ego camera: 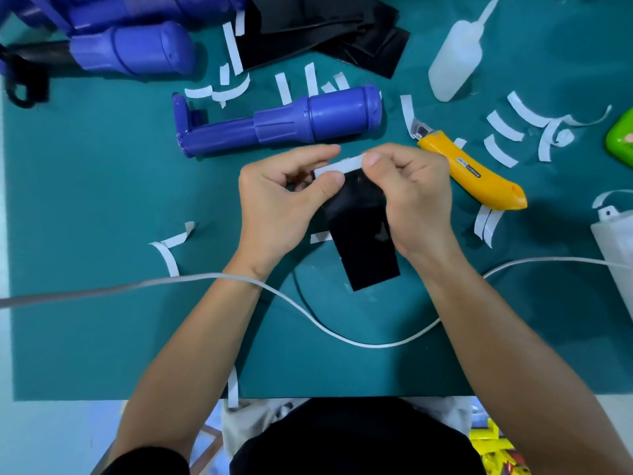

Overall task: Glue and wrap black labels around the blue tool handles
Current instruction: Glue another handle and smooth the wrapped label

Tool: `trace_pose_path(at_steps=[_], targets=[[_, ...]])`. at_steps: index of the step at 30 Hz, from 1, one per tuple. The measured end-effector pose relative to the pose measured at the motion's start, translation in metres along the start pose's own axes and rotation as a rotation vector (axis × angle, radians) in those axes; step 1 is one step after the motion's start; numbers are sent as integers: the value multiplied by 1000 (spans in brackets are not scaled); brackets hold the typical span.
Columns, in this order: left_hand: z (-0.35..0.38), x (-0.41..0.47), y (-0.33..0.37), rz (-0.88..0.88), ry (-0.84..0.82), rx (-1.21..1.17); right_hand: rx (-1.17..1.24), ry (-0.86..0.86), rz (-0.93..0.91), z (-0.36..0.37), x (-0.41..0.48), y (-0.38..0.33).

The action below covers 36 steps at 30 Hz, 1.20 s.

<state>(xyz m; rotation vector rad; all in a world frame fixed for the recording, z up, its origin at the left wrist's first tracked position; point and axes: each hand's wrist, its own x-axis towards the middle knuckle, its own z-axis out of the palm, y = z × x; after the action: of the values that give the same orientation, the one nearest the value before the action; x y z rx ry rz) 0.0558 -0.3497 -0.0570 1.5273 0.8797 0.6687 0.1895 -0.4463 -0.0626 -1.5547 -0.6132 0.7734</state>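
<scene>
– Green mat (pixel 85 200) covers the table. What lies on the far left?

– A heap of blue tool handles (pixel 137 49) at the top corner. Little white paper bits (pixel 171 255) lie all over the mat.

– And next?

– One blue handle (pixel 308 118) lies on its side, just past the hands. Behind it sits a pile of black labels (pixel 342 32).

– What do the hands do?

– The left hand (pixel 274 207) pinches the left end of a white strip (pixel 339 166). The strip runs along the top edge of one black label (pixel 363 234). The right hand (pixel 411 197) pinches the right end of the strip. The label hangs down between the two hands, above the mat.

– Does anything block the view?

– Both hands hide the sides of the label near its top. A white cable (pixel 308 303) crosses the left wrist, bends near the body, and goes out of sight at the right arm.

– What is on the right?

– A yellow knife (pixel 476 169) lies just beside the right hand. A glue bottle (pixel 455 63) lies farther back. A green thing (pixel 621 138) and a white box (pixel 616 255) peek in at the edge.
</scene>
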Motion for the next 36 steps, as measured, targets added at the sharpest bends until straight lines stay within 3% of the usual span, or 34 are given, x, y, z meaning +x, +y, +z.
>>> trace_pose_path(at_steps=[6, 11, 13, 18, 25, 36], targets=[[1, 2, 5, -214, -40, -170, -57, 120, -30, -5, 5, 4], [1, 1, 4, -194, -25, -158, -495, 340, -291, -1, -8, -5], [2, -2, 3, -159, -9, -135, -584, 270, -368, 1, -14, -5], [3, -4, 0, -122, -54, -85, -425, 122, -324, 1, -16, -11], [1, -3, -1, -108, -39, -62, -388, 107, -253, 2, -16, -14], [6, -8, -2, -87, -29, -64, -605, 166, -415, 4, -21, -13]])
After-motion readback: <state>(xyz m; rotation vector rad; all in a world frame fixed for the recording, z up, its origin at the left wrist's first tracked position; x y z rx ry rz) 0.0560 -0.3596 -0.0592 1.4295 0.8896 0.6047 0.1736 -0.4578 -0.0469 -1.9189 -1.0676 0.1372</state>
